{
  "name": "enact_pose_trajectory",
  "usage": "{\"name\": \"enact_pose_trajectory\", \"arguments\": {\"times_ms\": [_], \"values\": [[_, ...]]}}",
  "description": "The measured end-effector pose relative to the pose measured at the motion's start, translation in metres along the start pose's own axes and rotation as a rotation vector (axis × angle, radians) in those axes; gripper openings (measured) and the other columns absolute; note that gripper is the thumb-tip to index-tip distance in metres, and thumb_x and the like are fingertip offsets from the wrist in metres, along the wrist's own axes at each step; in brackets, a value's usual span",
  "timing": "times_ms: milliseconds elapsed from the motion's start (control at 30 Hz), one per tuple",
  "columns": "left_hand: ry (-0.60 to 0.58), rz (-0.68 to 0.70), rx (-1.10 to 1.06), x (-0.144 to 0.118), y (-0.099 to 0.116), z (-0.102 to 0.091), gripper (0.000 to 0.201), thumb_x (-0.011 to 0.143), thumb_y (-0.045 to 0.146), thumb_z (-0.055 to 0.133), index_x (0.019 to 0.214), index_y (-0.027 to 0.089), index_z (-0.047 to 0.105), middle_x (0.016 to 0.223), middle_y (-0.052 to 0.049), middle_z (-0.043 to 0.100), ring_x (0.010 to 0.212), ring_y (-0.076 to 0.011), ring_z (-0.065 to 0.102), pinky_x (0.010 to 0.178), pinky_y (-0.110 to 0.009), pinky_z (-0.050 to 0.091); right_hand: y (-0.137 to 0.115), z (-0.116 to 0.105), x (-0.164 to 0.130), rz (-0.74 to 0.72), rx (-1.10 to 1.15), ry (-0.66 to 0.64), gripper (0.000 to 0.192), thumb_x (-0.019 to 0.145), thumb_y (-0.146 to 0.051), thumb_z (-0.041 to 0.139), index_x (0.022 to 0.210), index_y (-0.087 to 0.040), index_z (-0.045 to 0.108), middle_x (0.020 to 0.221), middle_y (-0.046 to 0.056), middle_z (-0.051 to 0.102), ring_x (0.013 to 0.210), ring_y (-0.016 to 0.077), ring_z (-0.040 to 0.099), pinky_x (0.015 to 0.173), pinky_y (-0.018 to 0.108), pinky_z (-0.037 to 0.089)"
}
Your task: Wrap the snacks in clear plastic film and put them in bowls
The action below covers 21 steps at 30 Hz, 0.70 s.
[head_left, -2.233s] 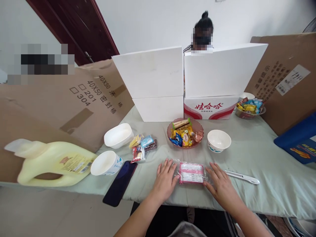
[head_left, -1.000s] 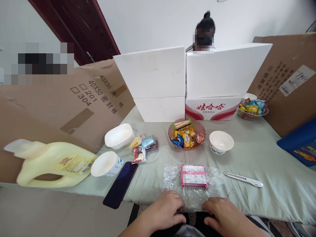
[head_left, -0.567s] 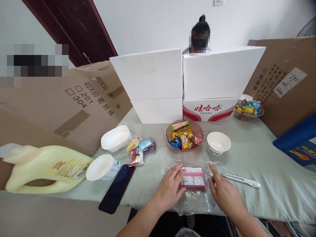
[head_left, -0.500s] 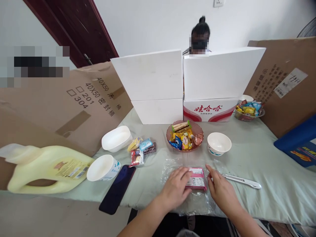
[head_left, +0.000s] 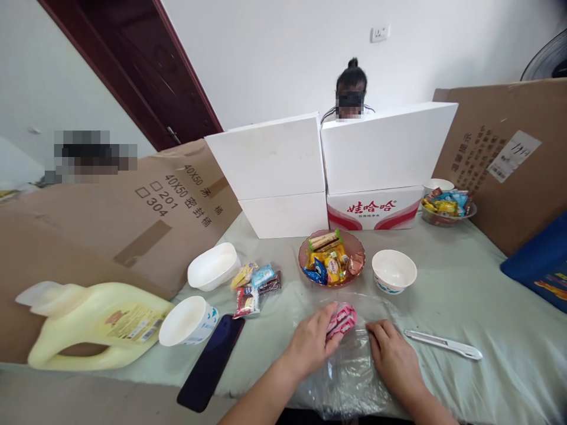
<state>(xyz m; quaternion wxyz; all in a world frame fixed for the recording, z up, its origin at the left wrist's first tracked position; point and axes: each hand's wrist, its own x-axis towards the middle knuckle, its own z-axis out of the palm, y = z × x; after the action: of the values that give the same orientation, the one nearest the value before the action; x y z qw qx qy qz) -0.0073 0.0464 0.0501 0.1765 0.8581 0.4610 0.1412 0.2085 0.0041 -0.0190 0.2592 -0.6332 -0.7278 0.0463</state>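
Observation:
My left hand [head_left: 309, 343] is closed around a small pink pack [head_left: 344, 319] with white lettering, tilted up over a crinkled clear plastic bag [head_left: 348, 375]. The bag lies spread on the pale green cloth. On the bag's right side rests my right hand [head_left: 393, 359], its fingers curled and pressed together on the film. Farther right lies a white utility knife [head_left: 443, 344], apart from the hand. Beyond my hands are a pinkish glass bowl [head_left: 305, 268] of wrapped snacks and a white bowl [head_left: 394, 268].
At left stand a yellow jug [head_left: 100, 321], a tilted white bowl [head_left: 183, 321], a white dish [head_left: 212, 265], wrapped snacks [head_left: 247, 301] and a phone [head_left: 211, 360]. White boxes [head_left: 283, 215] and cardboard [head_left: 146, 218] wall the table; a person [head_left: 352, 79] is behind. A blue container [head_left: 544, 260] is at right.
The pink pack was lying flat under my left hand; now that hand has lifted and turned it. My right hand has moved lower, its fingers now curled on the bag. The view has tilted up.

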Motion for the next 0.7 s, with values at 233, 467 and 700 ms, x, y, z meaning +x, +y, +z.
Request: {"name": "enact_pose_trajectory", "arguments": {"times_ms": [233,467,700], "values": [[-0.133,-0.138,0.099,0.023,0.015,-0.021,0.052,0.082,0.016,0.05,0.134,0.015,0.043,0.122,-0.015,0.061,0.098,-0.0292,0.066,0.084,-0.041,0.053,0.001,0.002,-0.002,-0.011,0.025,0.014,0.023,0.096,-0.023,0.038,0.103,-0.023,0.061,0.097,0.005,0.063,0.082,0.0177,0.065,0.07,0.03,0.051],[-0.205,-0.021,-0.329,0.052,0.007,-0.062,0.058,0.067,0.01,0.058,0.125,0.02,0.051,0.108,-0.005,0.067,0.094,-0.0215,0.065,0.084,-0.032,0.051,0.0,0.002,0.001,-0.018,0.076,-0.008,0.022,0.094,-0.019,0.04,0.1,-0.022,0.061,0.094,0.005,0.062,0.079,0.0176,0.064,0.071,0.031,0.051],[0.249,-0.066,-0.676,0.136,-0.03,-0.087,0.038,0.076,0.023,0.06,0.113,0.014,0.053,0.103,-0.008,0.065,0.092,-0.0208,0.063,0.08,-0.035,0.051,-0.002,-0.003,0.001,-0.002,0.073,0.007,0.021,0.093,-0.02,0.042,0.099,-0.022,0.062,0.094,0.005,0.063,0.082,0.0185,0.064,0.072,0.031,0.05]]}}
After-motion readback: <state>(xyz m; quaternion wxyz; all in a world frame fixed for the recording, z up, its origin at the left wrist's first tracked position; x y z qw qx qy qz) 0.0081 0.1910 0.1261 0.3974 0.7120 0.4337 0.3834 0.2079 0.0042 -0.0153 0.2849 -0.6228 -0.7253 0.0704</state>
